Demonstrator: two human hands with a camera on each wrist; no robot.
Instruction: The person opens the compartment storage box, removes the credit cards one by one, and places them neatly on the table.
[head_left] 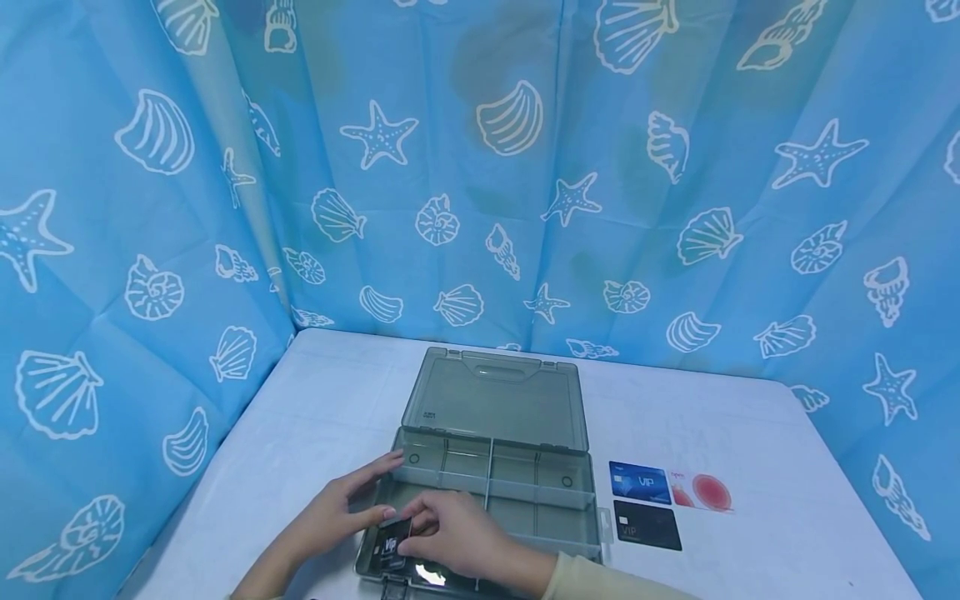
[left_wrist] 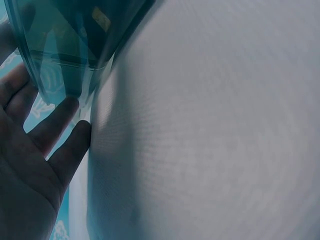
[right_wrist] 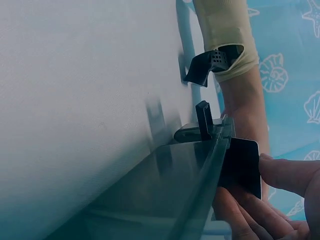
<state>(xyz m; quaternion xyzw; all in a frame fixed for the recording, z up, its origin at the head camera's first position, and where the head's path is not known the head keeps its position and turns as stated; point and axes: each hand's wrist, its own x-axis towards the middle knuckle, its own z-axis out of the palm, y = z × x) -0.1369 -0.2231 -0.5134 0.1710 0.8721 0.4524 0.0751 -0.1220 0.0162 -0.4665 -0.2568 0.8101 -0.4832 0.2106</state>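
Note:
A grey see-through compartment box lies on the table with its lid laid back. Between thumb and fingers, my right hand pinches a black VIP card at the box's front left compartment. The right wrist view shows the same card tilted up past the box rim, the thumb at its edge. My left hand rests at the left wall, fingers spread, with the thumb tip close to the card. From the left wrist view, its fingers lie loosely extended along the box's outside.
Right of the box lie a blue VIP card, a white card with a red circle and a dark VIP card. A blue curtain with shell prints hangs behind the white table.

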